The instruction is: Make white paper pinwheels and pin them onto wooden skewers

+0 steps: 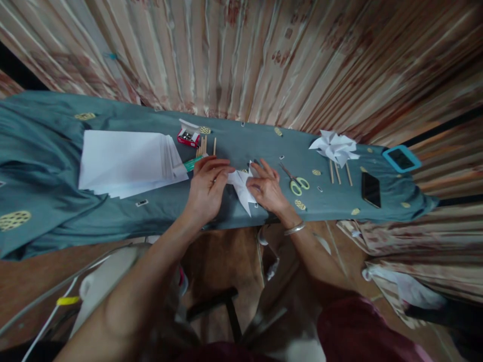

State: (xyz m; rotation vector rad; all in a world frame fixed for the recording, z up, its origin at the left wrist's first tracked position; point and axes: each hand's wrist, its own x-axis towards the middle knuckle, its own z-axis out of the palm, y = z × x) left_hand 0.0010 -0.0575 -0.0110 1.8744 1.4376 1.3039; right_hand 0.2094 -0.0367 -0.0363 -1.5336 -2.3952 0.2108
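Note:
Between my two hands is a white paper pinwheel (pixel 241 187) with pointed, folded blades, held just above the cloth. My left hand (pixel 209 186) pinches its left side, thumb and fingers close together. On the other side, my right hand (pixel 266 187) grips the paper near its middle, fingers bent; part of the pinwheel is hidden behind them. Scissors (pixel 295 184) with light green handles lie just right of my right hand. Beyond my left hand are several wooden sticks (pixel 204 146) and a green packet (pixel 192 163), partly covered by that hand.
A stack of white paper (pixel 124 161) lies at left, with an open red box (pixel 188 137) of small metal pieces behind it. To the right, finished-looking pinwheels (pixel 335 147) rest on sticks (pixel 338 173), near a black phone (pixel 371 189) and a blue-framed device (pixel 401 158). A pleated curtain (pixel 241 60) hangs behind.

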